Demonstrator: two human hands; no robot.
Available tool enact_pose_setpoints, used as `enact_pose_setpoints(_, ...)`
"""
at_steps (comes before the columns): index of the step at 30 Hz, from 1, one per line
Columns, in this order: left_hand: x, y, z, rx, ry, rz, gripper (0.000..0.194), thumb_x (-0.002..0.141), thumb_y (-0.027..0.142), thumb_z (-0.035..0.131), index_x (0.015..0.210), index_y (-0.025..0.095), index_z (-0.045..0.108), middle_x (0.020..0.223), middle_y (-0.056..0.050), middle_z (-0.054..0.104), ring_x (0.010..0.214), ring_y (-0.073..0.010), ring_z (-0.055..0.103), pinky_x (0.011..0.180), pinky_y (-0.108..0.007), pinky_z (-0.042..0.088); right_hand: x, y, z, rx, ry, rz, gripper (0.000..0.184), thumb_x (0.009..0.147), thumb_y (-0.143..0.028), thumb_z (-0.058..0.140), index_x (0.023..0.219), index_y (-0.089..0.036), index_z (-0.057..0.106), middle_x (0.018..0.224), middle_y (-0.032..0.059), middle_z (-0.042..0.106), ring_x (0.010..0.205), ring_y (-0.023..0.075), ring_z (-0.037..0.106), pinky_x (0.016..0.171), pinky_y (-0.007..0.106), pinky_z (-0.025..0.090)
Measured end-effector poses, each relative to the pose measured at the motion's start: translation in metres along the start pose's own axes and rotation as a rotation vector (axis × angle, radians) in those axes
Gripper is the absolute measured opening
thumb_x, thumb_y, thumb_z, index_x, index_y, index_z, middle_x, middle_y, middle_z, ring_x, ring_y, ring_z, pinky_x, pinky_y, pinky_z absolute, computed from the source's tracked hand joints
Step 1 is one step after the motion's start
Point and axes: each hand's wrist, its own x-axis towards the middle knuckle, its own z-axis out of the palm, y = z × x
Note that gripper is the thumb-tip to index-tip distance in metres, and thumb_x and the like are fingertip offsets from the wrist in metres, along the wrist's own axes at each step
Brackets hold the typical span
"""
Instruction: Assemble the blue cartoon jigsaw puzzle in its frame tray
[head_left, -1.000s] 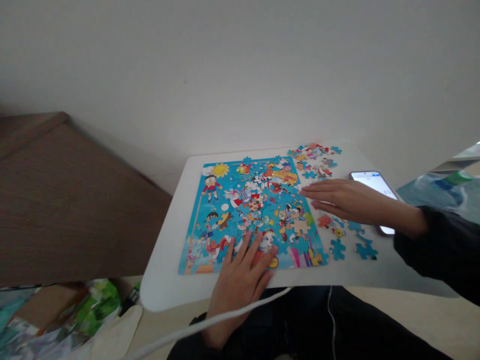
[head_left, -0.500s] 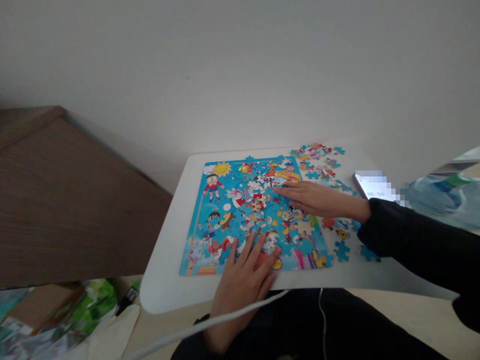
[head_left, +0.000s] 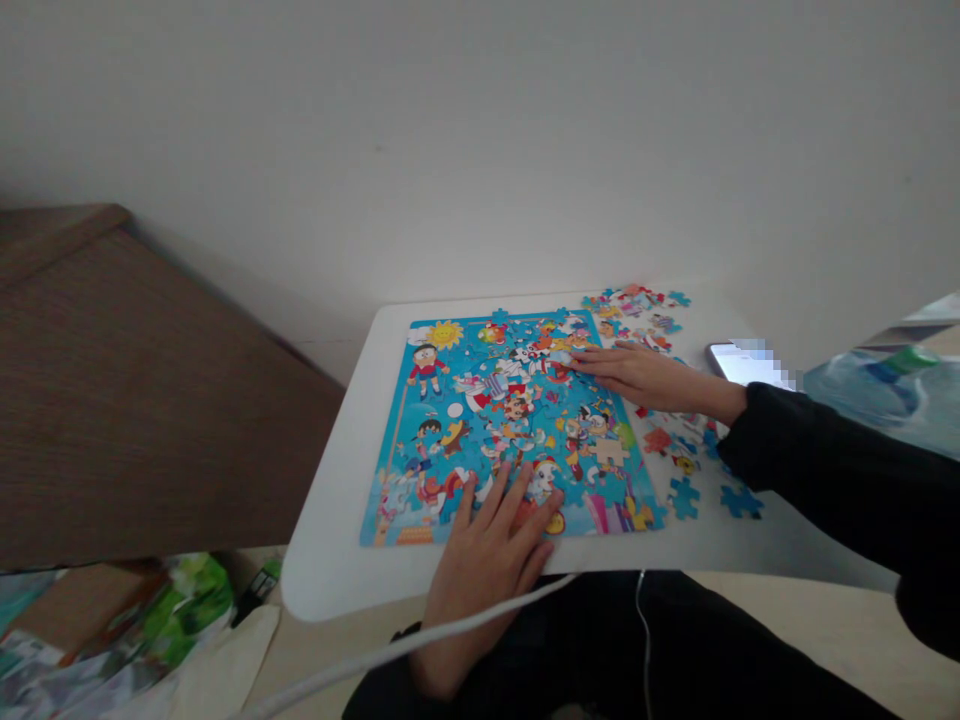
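Observation:
A colourful cartoon jigsaw puzzle in a flat blue frame lies on the white table. My left hand rests on its near edge, fingers spread and lying flat. Over the upper right of the puzzle reaches my right hand, with its fingers stretched out flat. Its fingertips are beside a pale patch of the picture, and what lies under them is hidden. To the right of the frame, loose puzzle pieces are scattered, partly beneath my right forearm.
A lit phone lies at the table's right side, next to a clear plastic bottle. The white table stands against a wall. A brown cabinet is on the left. A white cable crosses in front of my left wrist.
My right hand has shifted slightly up and to the right over the puzzle, uncovering some of the picture below it. My left hand stays in place.

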Motion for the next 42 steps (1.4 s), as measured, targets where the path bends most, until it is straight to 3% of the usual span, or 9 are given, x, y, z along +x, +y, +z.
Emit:
enact_pose_setpoints(15, 0.001, 0.001, -0.001, -0.004, -0.005, 0.0, 0.041, 0.099, 0.043, 0.03, 0.138, 0.038, 0.042, 0.145, -0.002, 0.044, 0.131, -0.0267, 0.041, 0.1, -0.051, 0.038, -0.008, -0.004, -0.005, -0.122, 0.041, -0.034, 0.044, 0.096, -0.027, 0.035, 0.139, -0.023, 0.044, 0.139, 0.0117, 0.05, 0.12, 0.0267, 0.053, 0.095, 0.05, 0.045)
enact_pose_setpoints(19, 0.001, 0.002, -0.002, -0.016, 0.015, -0.007, 0.04, 0.098, 0.042, 0.032, 0.135, 0.037, 0.045, 0.143, -0.002, 0.046, 0.13, -0.0268, 0.043, 0.101, -0.051, 0.037, -0.017, -0.019, -0.012, -0.115, 0.051, -0.065, 0.042, 0.097, -0.026, 0.033, 0.136, -0.022, 0.047, 0.141, 0.0096, 0.047, 0.124, 0.025, 0.049, 0.097, 0.049, 0.044)
enact_pose_setpoints(24, 0.001, 0.002, 0.002, -0.077, 0.038, -0.04, 0.038, 0.096, 0.044, 0.038, 0.132, 0.037, 0.05, 0.142, -0.001, 0.047, 0.13, -0.0261, 0.043, 0.106, -0.05, 0.031, -0.038, -0.048, -0.019, -0.057, 0.012, -0.099, 0.038, 0.096, -0.026, 0.037, 0.129, -0.024, 0.055, 0.133, 0.0064, 0.057, 0.119, 0.0213, 0.054, 0.098, 0.041, 0.046)
enact_pose_setpoints(30, 0.001, 0.002, 0.001, -0.097, 0.055, -0.041, 0.038, 0.097, 0.041, 0.039, 0.131, 0.032, 0.052, 0.14, -0.003, 0.05, 0.13, -0.0263, 0.044, 0.109, -0.049, 0.028, -0.062, -0.065, -0.015, -0.085, -0.029, -0.091, 0.041, 0.095, -0.022, 0.037, 0.133, -0.023, 0.051, 0.133, 0.0081, 0.056, 0.119, 0.0215, 0.055, 0.097, 0.041, 0.047)
enact_pose_setpoints(35, 0.0, 0.002, -0.001, -0.102, 0.049, -0.03, 0.037, 0.096, 0.038, 0.042, 0.13, 0.029, 0.053, 0.139, -0.005, 0.051, 0.13, -0.0268, 0.044, 0.109, -0.05, 0.029, -0.074, -0.075, -0.017, -0.082, 0.006, -0.105, 0.041, 0.095, -0.02, 0.036, 0.133, -0.023, 0.051, 0.135, 0.0095, 0.055, 0.121, 0.0229, 0.053, 0.099, 0.044, 0.045)
enact_pose_setpoints(42, -0.002, 0.001, 0.0, -0.15, 0.08, -0.023, 0.034, 0.096, 0.031, 0.044, 0.127, 0.025, 0.057, 0.137, -0.006, 0.053, 0.131, -0.0271, 0.043, 0.11, -0.052, 0.029, -0.101, -0.103, -0.027, 0.041, 0.033, -0.042, 0.037, 0.092, -0.02, 0.044, 0.127, -0.024, 0.057, 0.121, 0.006, 0.065, 0.112, 0.02, 0.059, 0.094, 0.037, 0.049)
